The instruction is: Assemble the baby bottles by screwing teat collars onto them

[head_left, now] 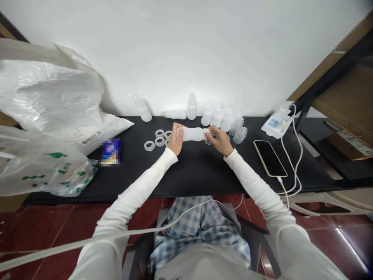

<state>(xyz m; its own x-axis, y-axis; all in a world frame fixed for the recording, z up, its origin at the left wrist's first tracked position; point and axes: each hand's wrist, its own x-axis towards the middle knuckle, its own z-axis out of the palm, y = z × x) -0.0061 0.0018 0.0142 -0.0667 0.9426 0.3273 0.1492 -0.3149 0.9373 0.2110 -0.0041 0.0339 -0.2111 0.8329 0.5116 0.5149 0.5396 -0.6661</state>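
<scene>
A white, translucent baby bottle lies sideways between my hands above the black table. My left hand is closed around its base end. At the neck end, the fingers of my right hand grip a whitish ring-like piece, partly hidden by the fingers. Left of the bottle, several clear collar rings lie on the table. Behind my right hand stand several white bottles, with clear domed caps beside them.
An assembled bottle stands by the wall, another farther left. Large plastic bags and a blue packet occupy the left. On the right are a phone with a charging cable and a white power strip.
</scene>
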